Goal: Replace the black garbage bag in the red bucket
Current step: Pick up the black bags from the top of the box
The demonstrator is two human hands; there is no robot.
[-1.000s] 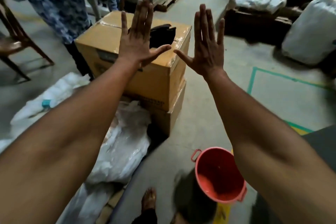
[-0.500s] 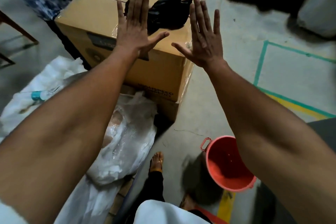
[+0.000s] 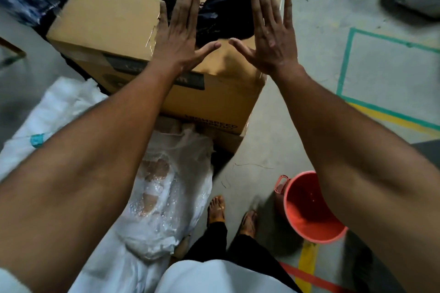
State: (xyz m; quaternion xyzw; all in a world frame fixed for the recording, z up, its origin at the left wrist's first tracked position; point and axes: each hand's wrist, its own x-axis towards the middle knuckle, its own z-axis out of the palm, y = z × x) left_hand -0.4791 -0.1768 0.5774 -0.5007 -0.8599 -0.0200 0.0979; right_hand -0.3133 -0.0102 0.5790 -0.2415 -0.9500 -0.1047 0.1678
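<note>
Black and crumpled, the garbage bag [image 3: 221, 14] lies on top of the cardboard box [image 3: 114, 21], just past the fingertips of both hands. The left hand [image 3: 178, 35] and the right hand [image 3: 271, 38] are held up flat, fingers straight, thumbs pointing at each other — they hold nothing. The red bucket [image 3: 309, 209] stands on the floor [image 3: 309, 93] far back from the fingers, down by the right elbow, near the person's feet. No bag shows inside it.

The step now looks like reaching for the bag. To do it well, the person should bring the fingers down and pinch one loose edge — not the whole bunch — so the bag can shake open. Then its mouth can go over the bucket rim.
</note>
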